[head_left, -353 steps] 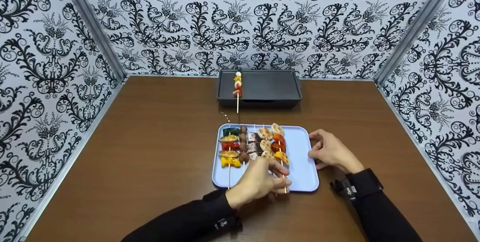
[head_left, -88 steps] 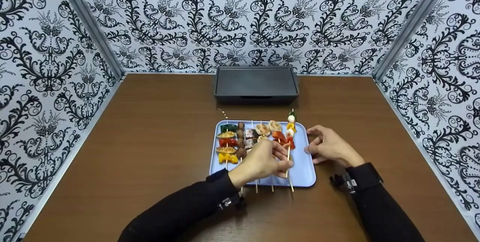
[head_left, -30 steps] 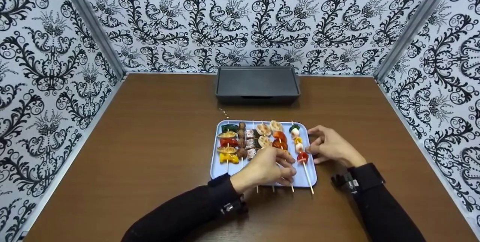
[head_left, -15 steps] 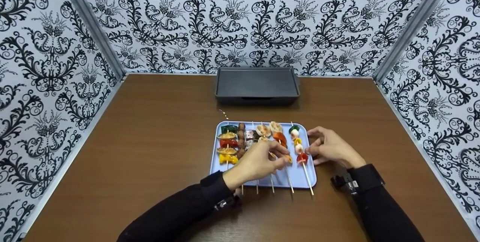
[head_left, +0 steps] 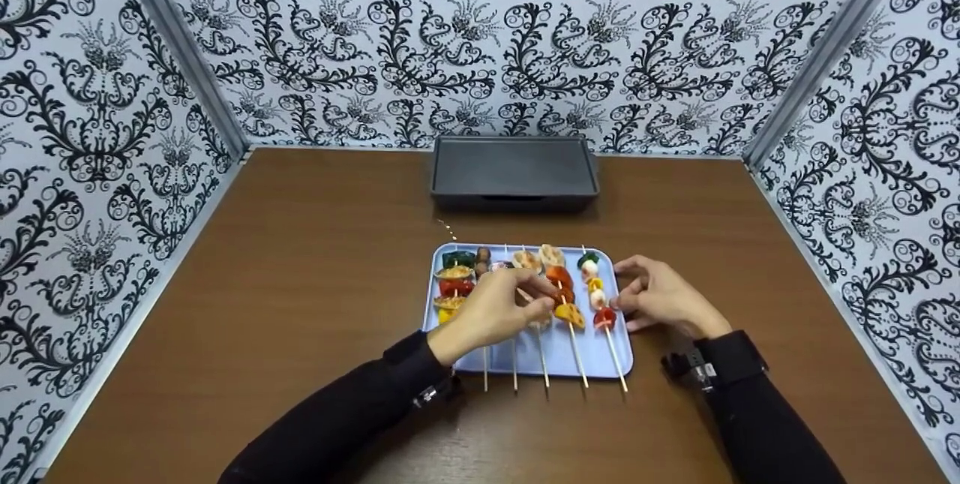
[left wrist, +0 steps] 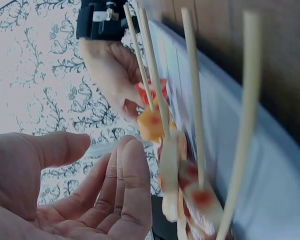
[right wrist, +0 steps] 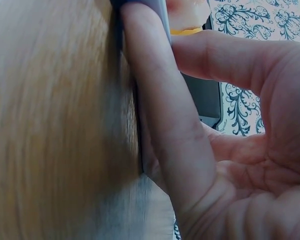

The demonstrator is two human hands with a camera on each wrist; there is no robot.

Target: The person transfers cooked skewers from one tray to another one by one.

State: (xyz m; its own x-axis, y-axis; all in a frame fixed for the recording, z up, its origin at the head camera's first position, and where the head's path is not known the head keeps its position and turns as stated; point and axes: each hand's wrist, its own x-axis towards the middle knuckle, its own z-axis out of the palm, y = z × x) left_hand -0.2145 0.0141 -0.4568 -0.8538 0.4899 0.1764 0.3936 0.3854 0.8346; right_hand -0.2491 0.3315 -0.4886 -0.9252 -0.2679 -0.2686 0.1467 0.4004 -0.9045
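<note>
My left hand (head_left: 491, 308) hovers over the middle of a pale blue tray (head_left: 598, 360), thumb and fingers apart with nothing between them. It hides part of the middle skewers. At the tray's right edge, my right hand (head_left: 664, 293) pinches the rim, thumb above and a finger along the outside in the right wrist view. Skewers lie side by side on the tray. The rightmost skewer (head_left: 604, 318) carries red, white, yellow and green pieces. Left of it is one with orange-red pieces and a yellow slice (head_left: 568, 315). A pepper skewer (head_left: 456, 287) lies at the far left.
Behind the tray stands a dark grey griddle (head_left: 516, 166) with a bare top, close to the patterned back wall (head_left: 480, 56). Several skewer sticks overhang the tray's front edge. A short line of light specks (head_left: 448, 229) shows on the brown table (head_left: 322, 244) near the tray's back left corner.
The skewer first seen on the griddle was carried over by my left hand and now lies at the tray's right. My left hand let it go and moved left. My right hand stayed at the rim.
</note>
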